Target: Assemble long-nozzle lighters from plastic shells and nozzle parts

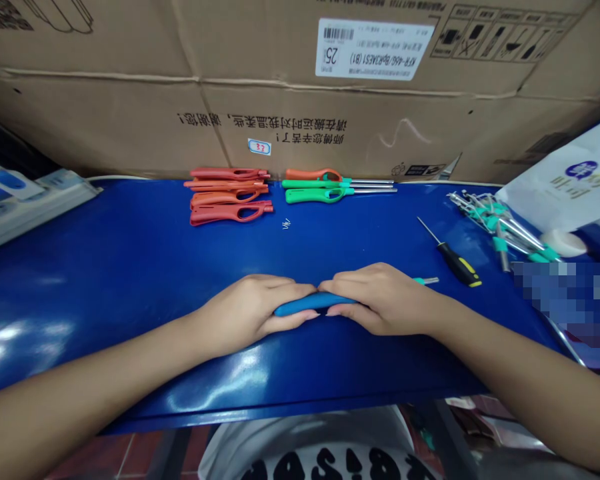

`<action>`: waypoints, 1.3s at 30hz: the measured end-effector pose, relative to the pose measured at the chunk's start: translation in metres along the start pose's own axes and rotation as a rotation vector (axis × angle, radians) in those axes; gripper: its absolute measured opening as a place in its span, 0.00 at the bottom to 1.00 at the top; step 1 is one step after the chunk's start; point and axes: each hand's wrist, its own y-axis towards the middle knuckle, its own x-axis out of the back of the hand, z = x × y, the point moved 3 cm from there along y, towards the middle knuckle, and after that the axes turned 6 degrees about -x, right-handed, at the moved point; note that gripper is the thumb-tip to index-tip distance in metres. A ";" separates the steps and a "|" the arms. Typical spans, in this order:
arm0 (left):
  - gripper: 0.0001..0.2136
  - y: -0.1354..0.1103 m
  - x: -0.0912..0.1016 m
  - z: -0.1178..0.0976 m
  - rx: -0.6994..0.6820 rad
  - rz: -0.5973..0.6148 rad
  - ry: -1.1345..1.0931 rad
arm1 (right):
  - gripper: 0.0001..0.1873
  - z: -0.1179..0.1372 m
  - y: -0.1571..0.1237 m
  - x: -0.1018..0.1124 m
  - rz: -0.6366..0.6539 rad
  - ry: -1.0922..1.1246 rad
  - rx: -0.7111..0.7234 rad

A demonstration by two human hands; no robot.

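Note:
Both hands meet over the middle of the table's front part, gripping a blue lighter handle [300, 305] that lies sideways. My left hand [245, 310] pinches its left end between thumb and fingers. Around its right end, my right hand [385, 300] is closed in the same way, hiding that end. Past the right knuckles a small metal piece with a teal end [427, 281] shows partly. Several red and orange lighter handles [230, 195] lie stacked in a row at the back. Beside them are two green lighters [313, 195] with metal tubes and an orange handle [313, 175].
A black-and-yellow screwdriver [459, 264] lies at right. Beyond it is a pile of metal tubes with teal parts [510, 227], near a white bag [570, 170] and a tape-like white roll [564, 243]. A cardboard box [140, 127] walls off the back of the blue table [130, 280].

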 end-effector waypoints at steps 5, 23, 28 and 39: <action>0.16 0.000 0.000 0.011 -0.010 0.019 0.004 | 0.21 -0.003 0.003 0.001 0.030 -0.021 -0.072; 0.14 -0.001 0.010 0.026 -0.012 0.078 0.018 | 0.18 -0.018 -0.005 0.014 0.054 -0.170 -0.118; 0.13 -0.003 0.009 0.021 -0.043 0.075 0.080 | 0.18 -0.018 -0.003 0.012 0.100 -0.089 -0.152; 0.11 -0.004 0.020 0.023 -0.030 0.018 0.089 | 0.21 -0.022 -0.009 0.018 -0.051 -0.254 -0.114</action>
